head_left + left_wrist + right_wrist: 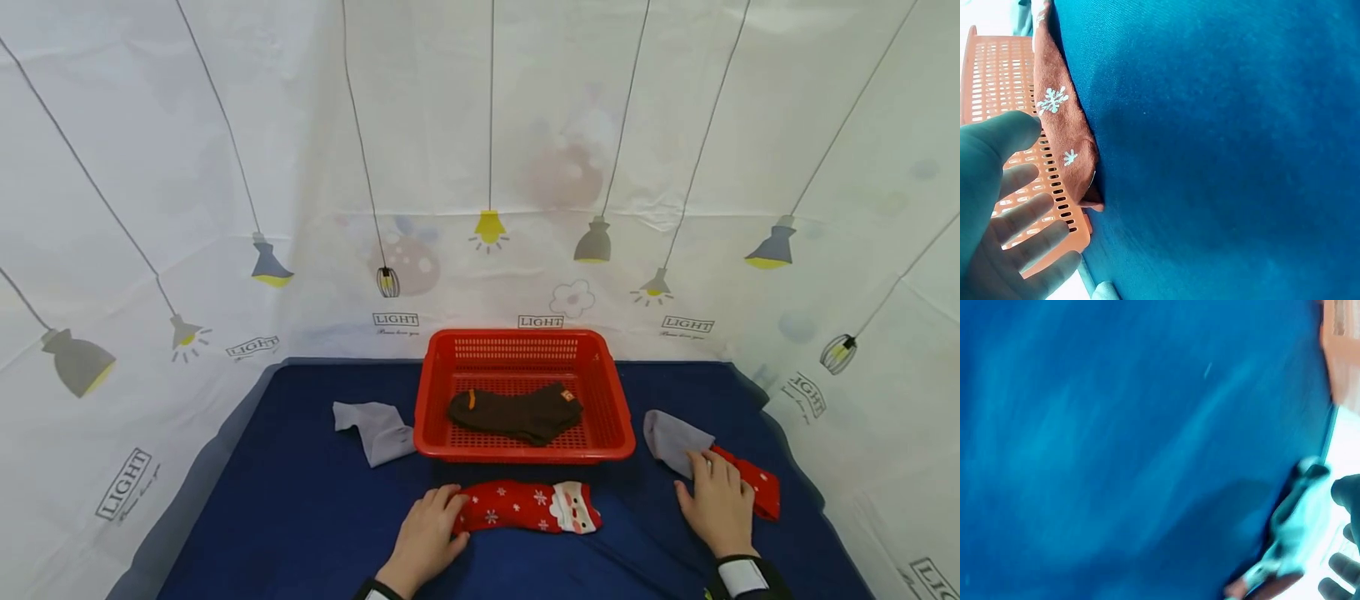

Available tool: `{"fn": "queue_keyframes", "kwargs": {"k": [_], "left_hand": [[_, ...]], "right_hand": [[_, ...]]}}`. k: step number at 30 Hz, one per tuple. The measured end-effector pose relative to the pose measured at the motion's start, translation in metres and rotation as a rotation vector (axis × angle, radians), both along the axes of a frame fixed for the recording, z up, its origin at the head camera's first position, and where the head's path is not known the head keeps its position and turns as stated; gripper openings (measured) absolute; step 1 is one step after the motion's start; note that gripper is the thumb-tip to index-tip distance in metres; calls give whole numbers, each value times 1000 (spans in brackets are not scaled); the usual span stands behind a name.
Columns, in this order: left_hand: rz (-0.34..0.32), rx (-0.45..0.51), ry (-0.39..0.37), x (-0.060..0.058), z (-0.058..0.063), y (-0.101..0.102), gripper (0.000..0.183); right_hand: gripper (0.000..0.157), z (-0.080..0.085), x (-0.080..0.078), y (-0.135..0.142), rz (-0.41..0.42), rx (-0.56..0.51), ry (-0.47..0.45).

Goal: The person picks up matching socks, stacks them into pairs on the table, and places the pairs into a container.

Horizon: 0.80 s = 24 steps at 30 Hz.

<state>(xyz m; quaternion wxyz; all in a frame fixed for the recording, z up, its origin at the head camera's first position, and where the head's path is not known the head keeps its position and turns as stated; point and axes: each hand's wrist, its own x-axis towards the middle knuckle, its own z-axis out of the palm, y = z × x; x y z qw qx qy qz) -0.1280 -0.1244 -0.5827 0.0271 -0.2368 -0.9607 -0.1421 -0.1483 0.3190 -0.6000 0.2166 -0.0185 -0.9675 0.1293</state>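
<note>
A red sock [517,507] with white snowflakes and a Santa face lies flat in front of the basket. My left hand [425,533] is at its left end; the left wrist view shows the fingers [1039,247] spread and not curled round the sock. On the right, my right hand [720,507] hovers over or touches a grey sock [667,439] and a second red sock [763,487], which lie partly against each other. Whether the fingertips touch them I cannot tell. In the right wrist view the grey sock [1300,531] is blurred and the fingers hold nothing visible.
A red plastic basket [525,456] stands at the back middle, with dark brown socks [517,414] inside. Another grey sock [378,432] lies against its left side. Dark blue cloth [300,500] covers the table; a white lamp-printed sheet [465,125] hangs behind and at both sides.
</note>
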Motion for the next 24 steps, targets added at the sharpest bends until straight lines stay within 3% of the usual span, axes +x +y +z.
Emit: {"fn": "queue_keyframes", "kwargs": {"k": [5,12,17,24], "left_hand": [[-5,11,2,2,-2,0,46],[-10,7,-5,4,-5,1,46],[-9,-12,-2,5,-5,3,45],[-18,-30,-35,4,-8,3,41]], "right_hand": [[55,-4,6,23,-73,-34,-30],[55,-11,6,45,-154,-77,-192],[58,-13,2,54,-182,-92,-308],[59,-10,-2,60,-199,-104,-402]]}}
